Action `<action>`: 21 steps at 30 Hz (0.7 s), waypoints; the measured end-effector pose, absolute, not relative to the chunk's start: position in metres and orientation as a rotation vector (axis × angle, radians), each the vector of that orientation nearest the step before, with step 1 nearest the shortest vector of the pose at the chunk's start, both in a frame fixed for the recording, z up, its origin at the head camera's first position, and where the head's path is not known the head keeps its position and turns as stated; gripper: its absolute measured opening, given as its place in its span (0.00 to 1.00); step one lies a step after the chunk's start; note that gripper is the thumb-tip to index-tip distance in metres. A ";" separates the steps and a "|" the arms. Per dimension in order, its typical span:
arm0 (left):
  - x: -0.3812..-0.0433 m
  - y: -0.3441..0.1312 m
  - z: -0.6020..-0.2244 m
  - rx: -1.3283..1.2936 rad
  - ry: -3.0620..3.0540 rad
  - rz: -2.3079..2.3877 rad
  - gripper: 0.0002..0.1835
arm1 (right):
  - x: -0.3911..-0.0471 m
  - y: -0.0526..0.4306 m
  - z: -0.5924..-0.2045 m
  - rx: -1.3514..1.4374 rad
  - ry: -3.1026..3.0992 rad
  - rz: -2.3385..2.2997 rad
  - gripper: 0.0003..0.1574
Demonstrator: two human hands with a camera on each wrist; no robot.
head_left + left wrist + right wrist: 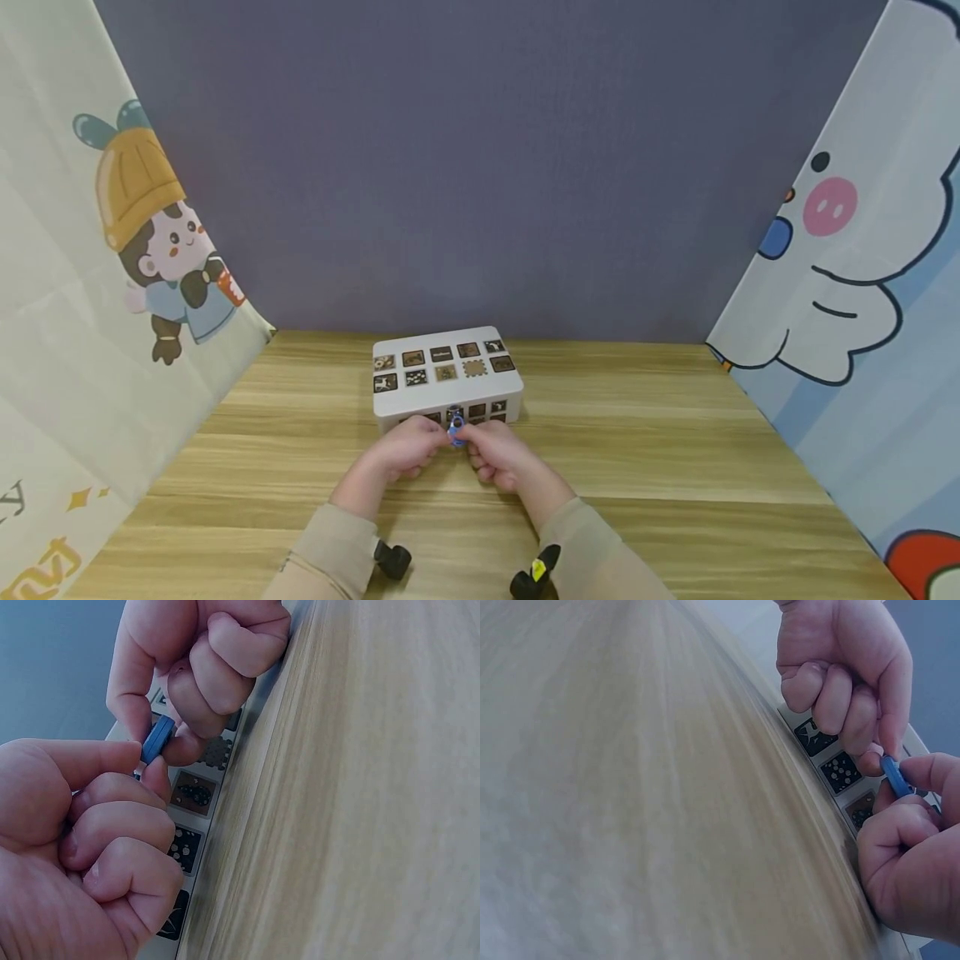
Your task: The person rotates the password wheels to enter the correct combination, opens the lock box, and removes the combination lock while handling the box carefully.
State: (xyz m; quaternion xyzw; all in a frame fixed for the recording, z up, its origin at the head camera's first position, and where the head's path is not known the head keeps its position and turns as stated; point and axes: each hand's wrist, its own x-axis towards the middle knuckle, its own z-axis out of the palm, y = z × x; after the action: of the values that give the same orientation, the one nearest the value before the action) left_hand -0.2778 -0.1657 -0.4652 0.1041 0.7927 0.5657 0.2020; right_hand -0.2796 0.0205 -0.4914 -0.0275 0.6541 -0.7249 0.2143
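Note:
A white box [442,390] with rows of brown and black square pictures sits on the wooden table, its lid down. At the middle of its front, by the clasp [454,412], hangs a small blue padlock [457,434]. My left hand [411,446] pinches the padlock from the left between thumb and forefinger, the other fingers curled. From the other side my right hand [501,454] pinches it the same way. In the left wrist view the padlock's blue body [158,739] shows edge-on between both hands' fingertips. Fingers hide part of the box front.
Behind the box rises a dark grey-blue panel [480,167] along the table's back edge. Printed cloths with cartoon figures stand at the left [60,250] and right [885,333]. Wood-grain tabletop [637,442] spreads around the box. Black cameras [393,560] sit at both cuffs.

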 end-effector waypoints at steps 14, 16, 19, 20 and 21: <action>-0.277 -0.167 -0.464 0.299 2.221 1.570 0.12 | -0.281 0.020 -0.492 -0.036 1.827 -2.001 0.12; -0.277 -0.167 -0.463 0.301 2.217 1.573 0.12 | -0.281 0.020 -0.492 -0.040 1.825 -2.003 0.12; -0.277 -0.167 -0.463 0.302 2.217 1.575 0.12 | -0.280 0.019 -0.492 -0.041 1.820 -2.006 0.11; -0.277 -0.167 -0.463 0.302 2.216 1.575 0.12 | -0.280 0.019 -0.492 -0.040 1.819 -2.007 0.11; -0.277 -0.167 -0.464 0.303 2.215 1.575 0.12 | -0.281 0.019 -0.492 -0.039 1.818 -2.008 0.12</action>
State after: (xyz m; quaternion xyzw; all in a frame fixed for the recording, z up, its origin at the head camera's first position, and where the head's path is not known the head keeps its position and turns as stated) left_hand -0.2769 -0.1668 -0.4635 0.1084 0.7931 0.5642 0.2021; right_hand -0.2806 0.0194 -0.4922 -0.0142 0.6554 -0.7239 0.2149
